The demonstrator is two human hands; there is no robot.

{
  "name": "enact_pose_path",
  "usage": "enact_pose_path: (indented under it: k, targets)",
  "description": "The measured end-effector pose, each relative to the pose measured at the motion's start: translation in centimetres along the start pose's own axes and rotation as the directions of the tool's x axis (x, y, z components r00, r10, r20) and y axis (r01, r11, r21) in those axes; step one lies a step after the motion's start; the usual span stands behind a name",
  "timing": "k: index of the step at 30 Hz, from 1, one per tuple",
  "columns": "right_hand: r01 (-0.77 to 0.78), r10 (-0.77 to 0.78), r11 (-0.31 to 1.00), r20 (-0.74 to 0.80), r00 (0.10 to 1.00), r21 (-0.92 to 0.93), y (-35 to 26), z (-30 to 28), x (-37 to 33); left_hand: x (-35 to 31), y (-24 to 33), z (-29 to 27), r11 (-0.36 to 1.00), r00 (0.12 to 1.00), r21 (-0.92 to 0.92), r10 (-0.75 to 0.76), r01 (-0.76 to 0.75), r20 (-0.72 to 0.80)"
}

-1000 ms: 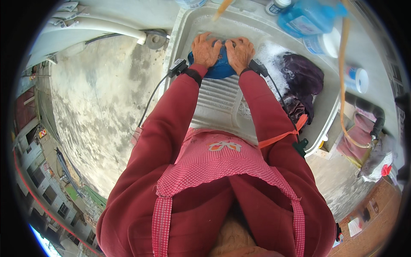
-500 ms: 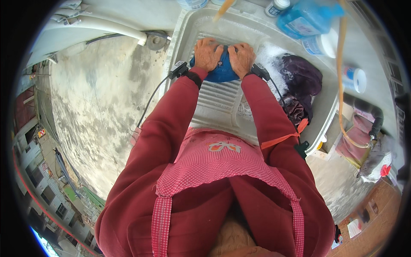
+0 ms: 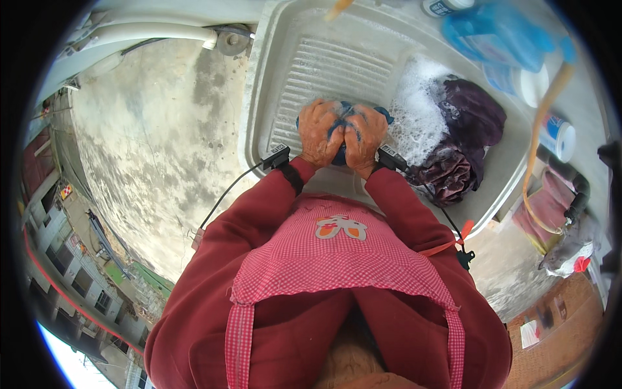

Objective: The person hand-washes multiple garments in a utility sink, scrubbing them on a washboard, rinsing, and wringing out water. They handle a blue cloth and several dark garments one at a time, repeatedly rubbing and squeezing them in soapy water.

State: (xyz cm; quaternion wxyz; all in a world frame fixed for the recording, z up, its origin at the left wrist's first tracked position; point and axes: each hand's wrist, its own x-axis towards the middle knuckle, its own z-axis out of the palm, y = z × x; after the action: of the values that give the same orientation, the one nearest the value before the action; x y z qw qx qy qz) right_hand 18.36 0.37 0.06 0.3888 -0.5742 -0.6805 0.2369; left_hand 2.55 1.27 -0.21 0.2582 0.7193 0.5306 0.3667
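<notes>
Saw printed labels (image 3: 484, 44) on the blue bottle (image 3: 502, 32), the small white-capped container (image 3: 448, 6) and two white tubs (image 3: 532, 85) (image 3: 558, 137); noticed small marked stickers (image 3: 278, 148) on both black wrist devices (image 3: 275, 157) (image 3: 391, 158); made out no wording surely.

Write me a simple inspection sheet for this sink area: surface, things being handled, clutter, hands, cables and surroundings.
Surface: pale sink with a ridged washboard; white suds right of the ridges.
Things being handled: blue cloth, bunched and mostly covered by the hands.
Clutter: dark purple cloth heaped beside the suds; blue bottle and white containers outside the sink's right side.
Hands: left hand and right hand side by side, fingers curled over the blue cloth.
Cables: thin black cable from the left wrist's device, another on the right arm.
Surroundings: stained concrete floor at left; buildings beyond.
</notes>
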Motion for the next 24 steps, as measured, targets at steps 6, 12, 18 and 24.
enact_pose_path:
  k: [6,12,18,24]
  targets:
    - [-0.002,0.000,0.999,0.053,0.999,0.051,1.0,-0.2,2.3,2.1,-0.3,-0.1,0.999,0.994,0.024,-0.043,0.041,0.103]
    - [-0.043,0.025,0.992,0.149,0.988,0.119,2.4,0.1,3.5,3.6,-1.5,-0.1,1.000,0.983,0.004,-0.023,0.022,0.183]
    - [0.056,-0.076,0.989,0.148,0.986,0.138,4.1,0.5,4.7,4.5,-1.8,0.1,0.999,0.983,-0.028,-0.027,0.032,0.184]
    - [0.115,-0.129,0.989,0.162,0.978,0.089,6.3,1.3,4.7,5.0,-2.7,1.0,0.998,0.985,0.052,0.019,-0.028,0.169]
